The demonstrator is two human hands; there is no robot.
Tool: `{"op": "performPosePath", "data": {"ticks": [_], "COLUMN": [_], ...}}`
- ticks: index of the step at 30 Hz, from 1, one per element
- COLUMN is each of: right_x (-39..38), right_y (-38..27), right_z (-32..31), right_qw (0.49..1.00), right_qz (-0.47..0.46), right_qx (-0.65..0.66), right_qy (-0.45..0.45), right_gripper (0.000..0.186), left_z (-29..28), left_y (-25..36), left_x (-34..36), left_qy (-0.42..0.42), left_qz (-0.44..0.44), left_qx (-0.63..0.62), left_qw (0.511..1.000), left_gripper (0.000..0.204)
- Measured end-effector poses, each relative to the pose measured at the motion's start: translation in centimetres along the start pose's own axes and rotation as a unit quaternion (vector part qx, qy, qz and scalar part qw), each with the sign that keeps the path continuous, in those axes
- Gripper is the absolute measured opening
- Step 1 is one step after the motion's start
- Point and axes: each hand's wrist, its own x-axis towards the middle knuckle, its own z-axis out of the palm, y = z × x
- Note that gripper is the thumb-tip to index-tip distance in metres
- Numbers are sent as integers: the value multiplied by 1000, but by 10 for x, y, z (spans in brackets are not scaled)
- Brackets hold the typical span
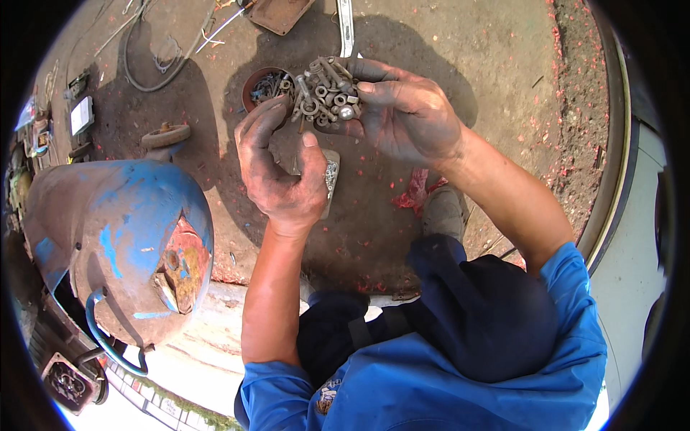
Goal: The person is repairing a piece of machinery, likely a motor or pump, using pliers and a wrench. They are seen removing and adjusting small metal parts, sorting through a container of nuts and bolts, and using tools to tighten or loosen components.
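My right hand point(410, 115) is cupped palm up and holds a heap of greasy bolts, nuts and washers point(325, 93). The fingers of my left hand point(277, 172) reach up to the left edge of that heap, fingertips touching the pieces. Both hands are black with grease. Just beyond the heap, a small round bowl point(253, 80) with more metal parts stands on the ground. Under my left hand lies a narrow tray of small nuts point(331, 176), partly hidden by the thumb.
A big rusty blue tank point(115, 237) stands at the left. A small wheel point(165, 135), hoses and wires point(144, 65), a rusty flat tray point(280, 13) and a metal strip point(346, 25) lie on the dirt ground. My knees and shoe point(444, 212) fill the lower middle.
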Motion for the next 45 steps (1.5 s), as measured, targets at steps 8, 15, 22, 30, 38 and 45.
{"op": "performPosePath", "data": {"ticks": [8, 15, 22, 30, 38, 45], "right_x": [-3, -3, -5, -6, -7, -7], "right_y": [-2, 0, -2, -3, -6, -3], "right_z": [8, 5, 3, 5, 1, -3], "right_qw": [996, 976, 943, 949, 982, 999], "right_qz": [-10, -7, -19, -56, 8, 0], "right_qx": [-77, -202, -316, -300, -174, -13], "right_qy": [33, 75, 100, 84, 71, 45], "right_gripper": [49, 58, 62, 62, 57, 50], "left_z": [-1, 1, -4, -3, -2, 3], "left_y": [13, 12, 6, 17, 13, 10], "left_x": [7, 5, 13, 8, 7, 5], "left_qy": [-11, 10, -45, -51, -5, -33], "left_qz": [-111, -175, -12, -4, -31, -39], "left_qx": [-49, -119, -58, -7, -48, -32], "left_qw": [993, 977, 997, 999, 998, 998], "left_gripper": [24, 26, 27, 20, 23, 30]}}
